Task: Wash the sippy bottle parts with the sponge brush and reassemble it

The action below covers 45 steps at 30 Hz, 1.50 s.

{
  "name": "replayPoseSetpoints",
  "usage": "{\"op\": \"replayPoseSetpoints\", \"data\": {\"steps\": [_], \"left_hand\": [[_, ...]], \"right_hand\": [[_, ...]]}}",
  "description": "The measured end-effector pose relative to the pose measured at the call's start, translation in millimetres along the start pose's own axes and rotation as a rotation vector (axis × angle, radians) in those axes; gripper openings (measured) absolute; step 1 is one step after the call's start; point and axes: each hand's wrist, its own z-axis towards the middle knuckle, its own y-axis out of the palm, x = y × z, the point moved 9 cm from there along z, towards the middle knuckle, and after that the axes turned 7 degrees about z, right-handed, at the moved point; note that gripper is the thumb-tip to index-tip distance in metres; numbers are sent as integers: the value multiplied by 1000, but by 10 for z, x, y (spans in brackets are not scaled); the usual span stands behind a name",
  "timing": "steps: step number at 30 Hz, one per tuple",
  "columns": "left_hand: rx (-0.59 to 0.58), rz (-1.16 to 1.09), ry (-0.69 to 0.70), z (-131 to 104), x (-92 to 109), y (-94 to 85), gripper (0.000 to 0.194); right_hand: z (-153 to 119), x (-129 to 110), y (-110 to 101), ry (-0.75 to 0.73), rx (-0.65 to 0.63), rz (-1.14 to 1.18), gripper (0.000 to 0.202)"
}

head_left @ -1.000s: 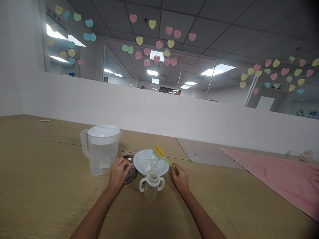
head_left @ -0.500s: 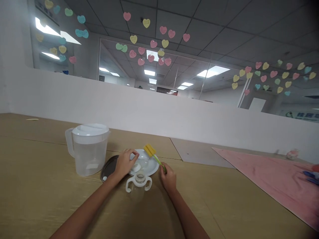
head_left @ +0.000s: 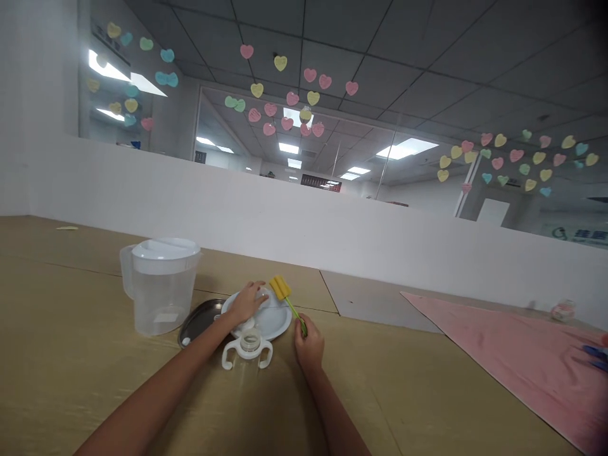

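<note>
My right hand [head_left: 310, 344] is closed around the green handle of a sponge brush [head_left: 280, 288], its yellow head pointing up and away. Over the white plate [head_left: 280, 326], my left hand [head_left: 247, 301] has its thumb and fingers around a clear, dome-like cap [head_left: 263, 293], partly hidden by the fingers. A white ring-shaped piece [head_left: 247, 325] lies on the plate near my left wrist. Just in front of the plate stands a clear baby bottle [head_left: 249, 342], upright and uncapped, with a white two-handled collar.
A lidded, translucent pitcher [head_left: 166, 291] stands at the left. Beside it lies a dark metal tray [head_left: 199, 320] with small white pieces, partly behind my left forearm. A pink cloth [head_left: 513, 354] covers the right side, with blue-handled scissors [head_left: 596, 354] at the frame's edge.
My left hand has reached farther over the plate and closed around the clear cap. The brush stays in my right hand. The view has shifted slightly.
</note>
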Motion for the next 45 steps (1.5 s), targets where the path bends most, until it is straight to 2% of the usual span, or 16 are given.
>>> {"op": "replayPoseSetpoints", "data": {"steps": [3, 6, 11, 17, 20, 22, 27, 29, 31, 33, 36, 40, 43, 45], "left_hand": [[165, -126, -82, 32, -142, -256, 42], [232, -285, -171, 24, -249, -323, 45], [223, -518, -232, -120, -149, -257, 39], [188, -768, -247, -307, 68, -385, 34], [158, -868, -247, -355, 146, -421, 34], [184, -817, -209, -387, 205, -477, 36], [361, -585, -75, -518, 374, -704, 44], [324, -444, -8, -549, 486, -721, 43], [228, -311, 78, -571, 596, -678, 40], [164, -222, 137, -611, 622, -636, 37], [200, -119, 168, -716, 490, -656, 34], [379, 10, 163, -910, 168, -817, 35], [447, 149, 211, -993, 31, -953, 35], [469, 234, 223, -1001, -41, -1040, 37]], "right_hand": [[-9, -12, -38, -2, 40, -57, 36], [-27, -104, -24, -73, 16, -67, 34], [-70, -303, 3, -219, -47, -69, 30], [-110, -427, 77, -322, -107, -93, 30], [-109, -421, 84, -322, -106, -79, 29], [-99, -398, 61, -301, -93, -70, 28], [-88, -406, 3, -294, -82, -47, 26], [-97, -430, 18, -312, -107, -46, 26], [-106, -436, 37, -317, -125, -56, 26], [-115, -450, 34, -335, -111, -64, 25], [-132, -523, 13, -409, -68, -69, 22], [-146, -607, 87, -479, -129, -85, 18], [-125, -565, 124, -433, -160, -86, 18], [-81, -459, 94, -325, -122, -98, 21]]}}
